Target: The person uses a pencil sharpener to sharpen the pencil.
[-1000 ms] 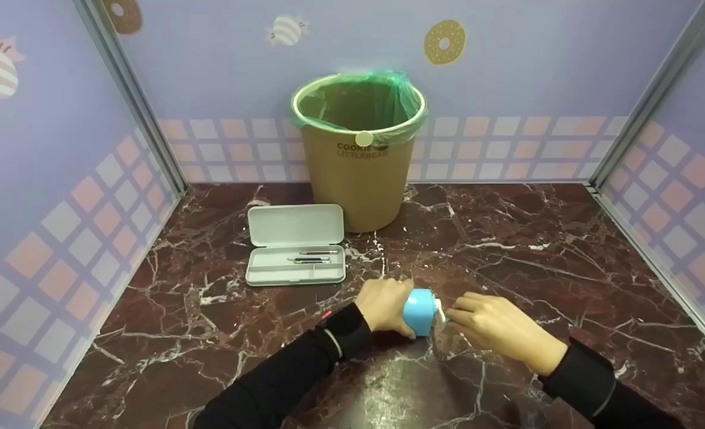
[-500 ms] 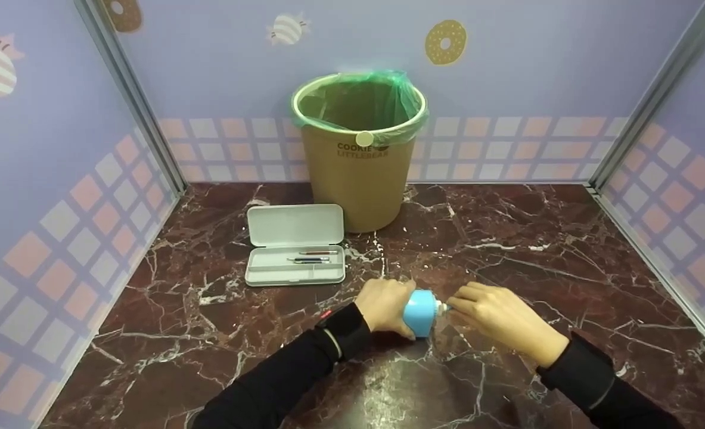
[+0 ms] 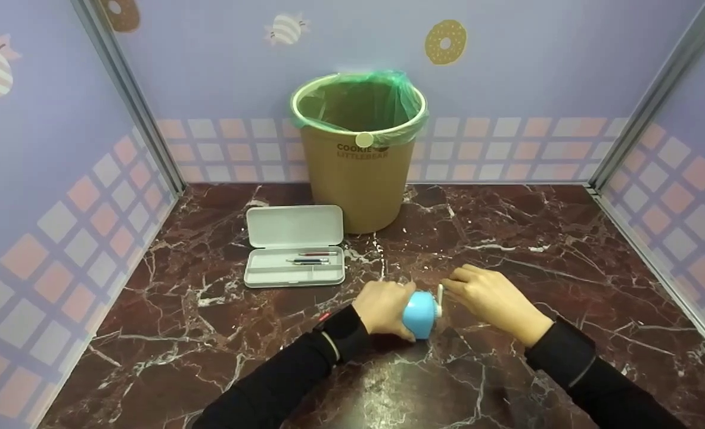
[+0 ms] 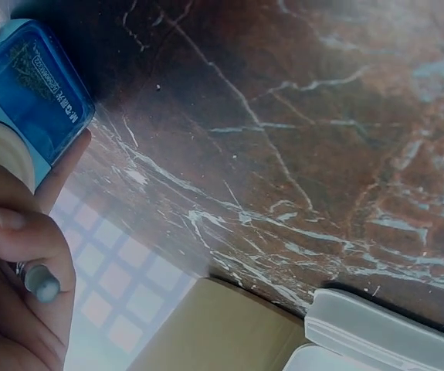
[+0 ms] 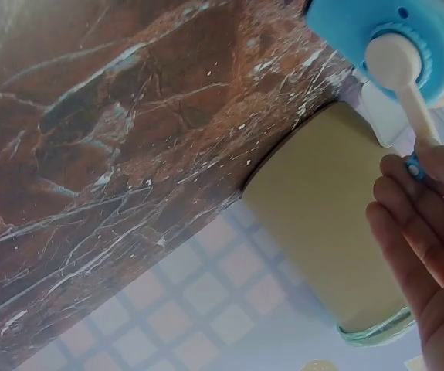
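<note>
My left hand (image 3: 382,307) grips a blue crank pencil sharpener (image 3: 419,316) on the table from its left. In the left wrist view, shavings (image 4: 32,73) show through its clear blue drawer. A pencil (image 4: 44,284) pokes out, grey rounded end first, between the fingers and palm of that hand; its other end is hidden by the fingers at the cream front ring (image 4: 9,147). On the sharpener's right side, my right hand (image 3: 495,301) pinches the blue knob (image 5: 415,168) at the end of the white crank (image 5: 416,108), which points away from me.
Behind to the left lies an open white pencil case (image 3: 275,277) with several pencils (image 3: 310,261) in it. A tan bin (image 3: 358,185) with a green bag liner stands at the back, beside the case. Patterned walls (image 3: 507,89) enclose the marble-look table (image 3: 537,238).
The crank has swung from pointing toward me to pointing away, and my right hand has moved away from me along with it. My left hand and the sharpener stay nearly in place.
</note>
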Tool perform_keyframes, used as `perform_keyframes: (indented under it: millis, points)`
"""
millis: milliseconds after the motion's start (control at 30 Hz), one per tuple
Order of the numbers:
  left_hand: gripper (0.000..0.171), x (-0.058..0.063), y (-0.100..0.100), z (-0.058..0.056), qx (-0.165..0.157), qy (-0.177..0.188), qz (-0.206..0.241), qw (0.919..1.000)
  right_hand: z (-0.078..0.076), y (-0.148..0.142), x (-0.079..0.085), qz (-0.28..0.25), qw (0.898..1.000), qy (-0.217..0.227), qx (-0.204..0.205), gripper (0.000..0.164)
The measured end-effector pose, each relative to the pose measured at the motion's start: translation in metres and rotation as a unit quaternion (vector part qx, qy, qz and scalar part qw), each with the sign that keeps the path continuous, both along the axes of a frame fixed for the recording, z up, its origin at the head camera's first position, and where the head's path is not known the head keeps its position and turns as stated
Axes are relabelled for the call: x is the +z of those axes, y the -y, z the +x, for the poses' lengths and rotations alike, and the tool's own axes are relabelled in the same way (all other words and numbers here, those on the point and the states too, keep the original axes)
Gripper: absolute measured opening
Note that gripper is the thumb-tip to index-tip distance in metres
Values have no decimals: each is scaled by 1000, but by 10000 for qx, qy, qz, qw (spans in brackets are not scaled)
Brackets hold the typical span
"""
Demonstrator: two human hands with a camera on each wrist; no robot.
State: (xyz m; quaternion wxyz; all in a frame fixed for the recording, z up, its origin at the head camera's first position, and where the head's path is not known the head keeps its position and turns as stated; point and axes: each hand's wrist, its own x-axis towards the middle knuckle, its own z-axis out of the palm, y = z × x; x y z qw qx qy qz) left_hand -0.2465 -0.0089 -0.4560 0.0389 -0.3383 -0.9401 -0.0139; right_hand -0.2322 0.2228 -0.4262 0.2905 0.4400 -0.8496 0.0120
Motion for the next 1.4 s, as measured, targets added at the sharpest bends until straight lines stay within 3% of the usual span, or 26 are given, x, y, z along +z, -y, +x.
perform_keyframes:
  millis: [467,700,833,1033,1400]
  points:
    - [72,-1,0,1,12,18,134,9999,-18,6,-29,300,9972,440,-534,14]
    - [73,-3,0,3,9,-116,192,9997,-13,7,-48,419,9932,922,-570,18]
    - [72,-3,1,4,18,-284,262,9993,-9,7,-53,408,9916,1035,-658,5]
    - [71,-4,1,5,102,-329,264,9991,-4,6,-59,299,9922,1090,-533,17]
    - [71,-2,0,7,352,-36,294,9989,8,4,-59,373,9944,981,-134,12]
